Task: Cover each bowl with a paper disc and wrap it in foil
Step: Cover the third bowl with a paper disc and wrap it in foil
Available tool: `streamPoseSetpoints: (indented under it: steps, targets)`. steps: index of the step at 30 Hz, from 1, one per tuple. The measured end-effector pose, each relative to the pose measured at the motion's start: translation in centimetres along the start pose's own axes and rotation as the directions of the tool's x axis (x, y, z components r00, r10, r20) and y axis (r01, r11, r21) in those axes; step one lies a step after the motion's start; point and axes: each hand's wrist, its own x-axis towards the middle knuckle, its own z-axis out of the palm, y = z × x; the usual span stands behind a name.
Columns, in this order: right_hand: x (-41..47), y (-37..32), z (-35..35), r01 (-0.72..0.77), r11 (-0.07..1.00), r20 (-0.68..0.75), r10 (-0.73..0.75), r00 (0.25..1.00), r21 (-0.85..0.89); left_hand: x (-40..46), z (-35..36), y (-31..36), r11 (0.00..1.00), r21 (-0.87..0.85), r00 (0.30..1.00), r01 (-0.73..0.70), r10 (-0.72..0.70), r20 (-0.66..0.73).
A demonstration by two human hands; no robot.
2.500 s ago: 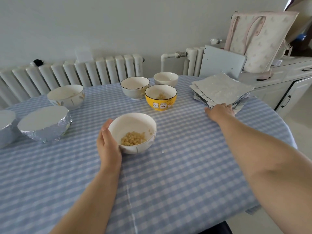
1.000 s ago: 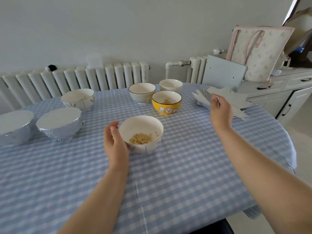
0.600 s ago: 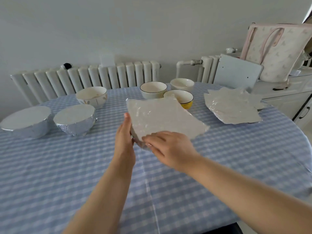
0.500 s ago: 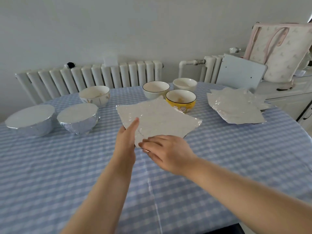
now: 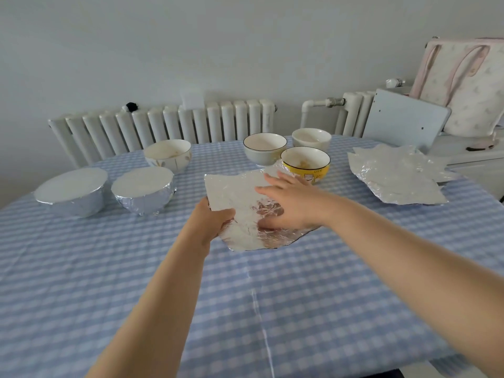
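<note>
A foil sheet lies over the white bowl at the table's middle, hiding the bowl completely. My left hand grips the sheet's near left edge, thumb on top. My right hand lies flat on the foil with straight fingers, pressing it down. Two foil-wrapped bowls with white tops stand at the left. Behind the sheet are a yellow bowl, a dark-rimmed white bowl, a small white bowl and a patterned bowl, all uncovered.
A stack of foil sheets lies at the table's right, near the edge. The blue checked tablecloth covers the table. A radiator runs along the wall behind. A cabinet with a bag stands at the right.
My right hand took a foil sheet from the right stack and brought it over the white bowl. It has now slid forward onto the sheet, and my left hand has taken hold of the sheet's edge.
</note>
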Motion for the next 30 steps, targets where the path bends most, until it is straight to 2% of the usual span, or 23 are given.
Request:
streamPoseSetpoints:
  steps: [2, 4, 5, 6, 7, 9, 10, 13, 16, 21, 25, 30]
  targets:
    - [0.2, 0.3, 0.4, -0.014, 0.999, 0.051, 0.012, 0.999, 0.039, -0.1, -0.2, 0.0, 0.999, 0.023, 0.998, -0.023, 0.024, -0.057]
    - [0.3, 0.3, 0.8, -0.029, 0.999, 0.079, 0.026, 0.996, 0.032, -0.8, -0.4, 0.8, 0.947, 0.276, 0.967, -0.162, 0.208, -0.15]
    - [0.2, 0.3, 1.0, -0.034, 0.999, 0.089, 0.032, 0.995, 0.017, -1.2, -0.4, 1.5, 0.855, 0.454, 0.93, -0.252, 0.344, -0.132]
    - [0.1, 0.2, 1.2, -0.034, 0.999, 0.094, 0.033, 0.995, 0.005, -1.7, -0.2, 2.3, 0.717, 0.604, 0.884, -0.348, 0.465, -0.042]
    - [0.0, 0.0, 1.4, -0.031, 1.0, 0.093, 0.031, 0.995, -0.001, -1.9, 0.2, 3.3, 0.578, 0.692, 0.851, -0.432, 0.515, 0.1]
    - [-0.4, -0.4, 1.6, -0.029, 1.0, 0.092, 0.03, 0.995, -0.009, -1.9, 1.5, 4.8, 0.377, 0.767, 0.834, -0.518, 0.42, 0.357]
    - [-0.4, -0.6, 1.7, -0.033, 0.999, 0.094, 0.035, 0.995, -0.017, -1.6, 2.2, 4.9, 0.298, 0.797, 0.838, -0.525, 0.342, 0.424]
    - [-0.2, -0.9, 1.9, -0.045, 0.998, 0.083, 0.048, 0.995, -0.036, -0.4, 4.0, 4.0, 0.143, 0.874, 0.878, -0.464, 0.202, 0.433]
    - [0.0, -0.7, 2.5, -0.058, 0.998, 0.06, 0.059, 0.996, -0.008, 0.3, 4.3, 2.3, 0.118, 0.899, 0.9, -0.423, 0.171, 0.401]
    - [0.2, 0.2, 2.8, -0.084, 0.996, 0.053, 0.083, 0.995, 0.022, 0.4, 4.0, 1.2, 0.091, 0.893, 0.881, -0.442, 0.23, 0.413]
    - [0.5, 1.2, 2.9, -0.102, 0.993, 0.046, 0.099, 0.994, 0.063, 0.5, 3.8, 1.1, 0.069, 0.896, 0.882, -0.438, 0.226, 0.414]
    - [0.3, 1.6, 3.3, -0.109, 0.971, -0.004, 0.112, 0.994, 0.213, 0.6, 3.8, 1.3, 0.073, 0.892, 0.883, -0.446, 0.201, 0.425]
